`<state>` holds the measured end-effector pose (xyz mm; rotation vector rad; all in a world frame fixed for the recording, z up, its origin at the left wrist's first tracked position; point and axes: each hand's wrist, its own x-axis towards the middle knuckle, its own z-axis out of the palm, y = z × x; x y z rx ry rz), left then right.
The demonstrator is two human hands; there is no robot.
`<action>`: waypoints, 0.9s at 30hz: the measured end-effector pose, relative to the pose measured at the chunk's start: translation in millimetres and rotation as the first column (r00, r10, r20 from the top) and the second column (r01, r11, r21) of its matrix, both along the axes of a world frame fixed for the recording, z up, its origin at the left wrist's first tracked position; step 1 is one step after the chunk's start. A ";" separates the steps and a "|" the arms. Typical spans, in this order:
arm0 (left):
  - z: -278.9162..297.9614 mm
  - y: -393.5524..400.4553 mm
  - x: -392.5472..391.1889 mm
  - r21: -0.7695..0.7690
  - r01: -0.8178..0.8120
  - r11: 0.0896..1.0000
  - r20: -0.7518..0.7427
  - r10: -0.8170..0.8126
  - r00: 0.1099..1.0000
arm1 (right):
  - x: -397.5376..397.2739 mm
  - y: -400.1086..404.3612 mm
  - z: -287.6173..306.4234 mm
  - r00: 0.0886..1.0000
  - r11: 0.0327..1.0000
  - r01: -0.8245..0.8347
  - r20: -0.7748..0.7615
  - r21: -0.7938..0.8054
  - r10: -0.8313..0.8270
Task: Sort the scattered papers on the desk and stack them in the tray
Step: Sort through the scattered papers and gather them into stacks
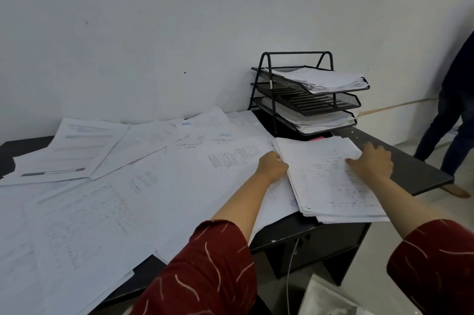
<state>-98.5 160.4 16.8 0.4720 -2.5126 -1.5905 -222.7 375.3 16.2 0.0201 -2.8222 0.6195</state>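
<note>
Left hand (273, 164) grips the paper stack (331, 181) at its nine o'clock edge; right hand (372, 160) rests flat on top (thin white printed sheets); wire-mesh tray (307, 94) at twelve.

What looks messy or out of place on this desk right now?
Loose papers sprawl overlapping across the desk, some hanging over its front edge. The gathered stack under both hands also overhangs the edge.

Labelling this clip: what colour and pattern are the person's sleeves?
Dark red sleeves with thin, pale curved streaks, seen in the head view.
</note>
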 end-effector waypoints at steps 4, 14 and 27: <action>1.1 -31.4 14.2 -0.097 -0.095 0.991 -0.075 0.088 0.993 | 9.5 -34.4 6.4 0.991 0.993 -0.103 -0.094 -0.059 0.097; 2.0 -140.8 87.4 -0.545 -0.332 0.770 0.030 0.414 0.910 | 65.0 -161.7 4.0 0.864 0.830 -0.494 -0.039 -0.258 0.501; 0.0 -156.8 93.0 -0.516 -0.189 0.835 0.187 0.325 0.927 | 79.2 -208.8 -2.1 0.883 0.927 -0.376 0.299 -0.008 0.361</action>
